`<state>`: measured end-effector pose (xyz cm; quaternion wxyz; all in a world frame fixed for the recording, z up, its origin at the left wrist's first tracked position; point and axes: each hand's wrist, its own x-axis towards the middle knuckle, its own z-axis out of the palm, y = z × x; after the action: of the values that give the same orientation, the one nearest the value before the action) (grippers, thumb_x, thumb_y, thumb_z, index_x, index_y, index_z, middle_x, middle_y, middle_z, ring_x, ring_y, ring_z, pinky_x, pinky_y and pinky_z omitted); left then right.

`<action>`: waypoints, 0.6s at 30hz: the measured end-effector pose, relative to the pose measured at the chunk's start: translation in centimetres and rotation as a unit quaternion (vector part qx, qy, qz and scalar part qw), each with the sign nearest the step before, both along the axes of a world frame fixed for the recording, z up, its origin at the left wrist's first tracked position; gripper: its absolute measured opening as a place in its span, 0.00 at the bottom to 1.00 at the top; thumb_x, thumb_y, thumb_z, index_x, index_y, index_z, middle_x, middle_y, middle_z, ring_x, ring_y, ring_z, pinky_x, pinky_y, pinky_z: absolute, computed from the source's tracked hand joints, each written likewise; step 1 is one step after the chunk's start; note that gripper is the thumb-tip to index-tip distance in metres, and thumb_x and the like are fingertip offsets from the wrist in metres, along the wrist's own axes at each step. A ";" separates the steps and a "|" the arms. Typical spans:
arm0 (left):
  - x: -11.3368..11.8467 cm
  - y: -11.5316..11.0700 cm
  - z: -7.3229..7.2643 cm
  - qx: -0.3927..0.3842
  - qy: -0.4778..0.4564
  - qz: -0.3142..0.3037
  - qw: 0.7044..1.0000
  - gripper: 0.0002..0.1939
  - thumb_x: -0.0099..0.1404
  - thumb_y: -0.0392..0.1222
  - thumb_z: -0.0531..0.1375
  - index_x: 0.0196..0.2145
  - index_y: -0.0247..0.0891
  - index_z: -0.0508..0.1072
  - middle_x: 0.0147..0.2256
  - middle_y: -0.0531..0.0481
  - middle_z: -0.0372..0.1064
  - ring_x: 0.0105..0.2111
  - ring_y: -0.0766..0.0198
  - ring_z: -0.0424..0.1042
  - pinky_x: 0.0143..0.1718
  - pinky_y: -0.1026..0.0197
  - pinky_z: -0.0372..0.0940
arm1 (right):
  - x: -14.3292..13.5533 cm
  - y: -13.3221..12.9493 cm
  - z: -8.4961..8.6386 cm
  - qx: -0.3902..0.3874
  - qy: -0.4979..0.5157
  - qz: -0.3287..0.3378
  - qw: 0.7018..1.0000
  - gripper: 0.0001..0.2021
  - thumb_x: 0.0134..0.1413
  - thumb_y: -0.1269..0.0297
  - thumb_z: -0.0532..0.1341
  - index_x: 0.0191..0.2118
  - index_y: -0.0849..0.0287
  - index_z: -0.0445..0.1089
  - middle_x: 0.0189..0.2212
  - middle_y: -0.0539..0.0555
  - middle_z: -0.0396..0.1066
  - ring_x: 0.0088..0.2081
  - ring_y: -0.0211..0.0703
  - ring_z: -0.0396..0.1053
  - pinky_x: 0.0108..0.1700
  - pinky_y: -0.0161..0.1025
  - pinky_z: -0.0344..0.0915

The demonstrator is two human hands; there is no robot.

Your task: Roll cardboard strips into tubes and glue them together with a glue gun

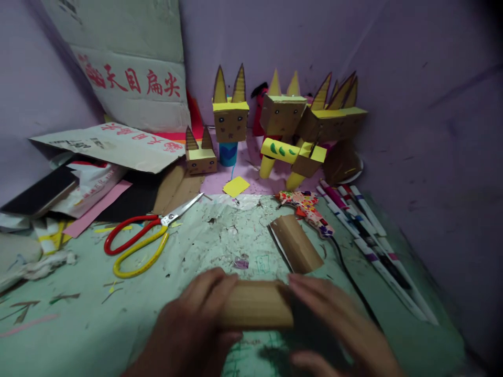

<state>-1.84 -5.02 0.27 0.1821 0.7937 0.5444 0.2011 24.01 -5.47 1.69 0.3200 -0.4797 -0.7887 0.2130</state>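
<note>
A short piece of rolled brown cardboard [257,306] lies level in front of me, close to the camera. My left hand [192,324] is closed round its left end, fingers on top and thumb below. At the right end hovers my right hand [338,319], slightly blurred, its fingers and thumb apart. Whether its fingertips touch the cardboard I cannot tell. A dark grey patch under that hand may be shadow or dark paper. Just beyond the hands a second curved cardboard piece [296,245] rests on the green table cover [204,246].
Scissors [165,222] with red and yellow handles lie left. A flowery glue gun [304,209] trails a black cord [349,267] beside several markers [369,246]. Eared cardboard figures [231,123] stand at the back. Cardboard sheets [113,146] and paper scraps [25,309] fill the left side.
</note>
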 end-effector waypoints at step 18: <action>2.7 4.0 2.6 0.130 -0.039 0.042 0.990 0.21 0.64 0.36 0.52 0.55 0.38 0.59 0.53 0.39 0.63 0.49 0.52 0.69 0.42 0.54 0.72 | 2.1 9.5 2.9 -0.140 -0.202 0.016 0.969 0.27 0.45 0.64 0.62 0.54 0.62 0.65 0.49 0.65 0.67 0.46 0.57 0.69 0.46 0.53 0.68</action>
<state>0.81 -1.01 2.90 0.0901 0.7786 0.5388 0.3087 26.10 4.03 4.57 0.0805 -0.5402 -0.8070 0.2247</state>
